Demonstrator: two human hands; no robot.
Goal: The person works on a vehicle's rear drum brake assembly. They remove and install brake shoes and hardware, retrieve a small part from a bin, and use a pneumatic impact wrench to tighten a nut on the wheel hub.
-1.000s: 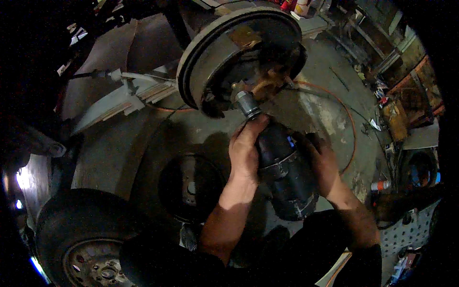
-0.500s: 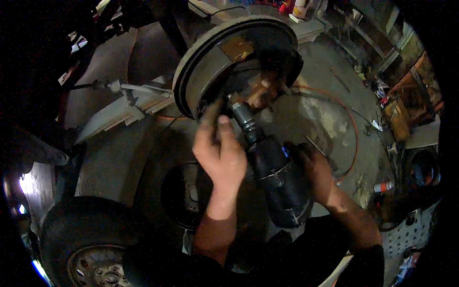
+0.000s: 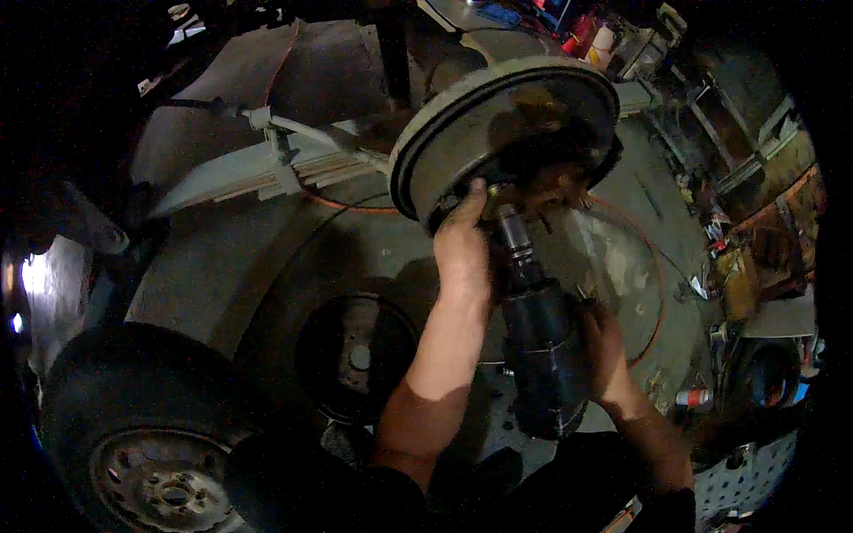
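My right hand is wrapped round the handle side of a black impact wrench, which tilts up and away from me. Its metal socket points at the underside of a round brake backing plate, close to a small brassy fastener. Against the plate's lower inner part, my left hand has its thumb up beside that fastener. The other left fingers are mostly hidden in shadow, and what they grip cannot be made out. Rusty hub parts sit in the dark middle of the plate.
A wheel with its tyre is at the lower left. On the floor lies a dark brake drum. An orange hose curves on the right, near a can. A pale metal beam runs behind the plate's left side.
My left hand has moved up to the plate, its thumb now against it. My view has shifted, so the plate sits further right and lower. The wrench stays in my right hand.
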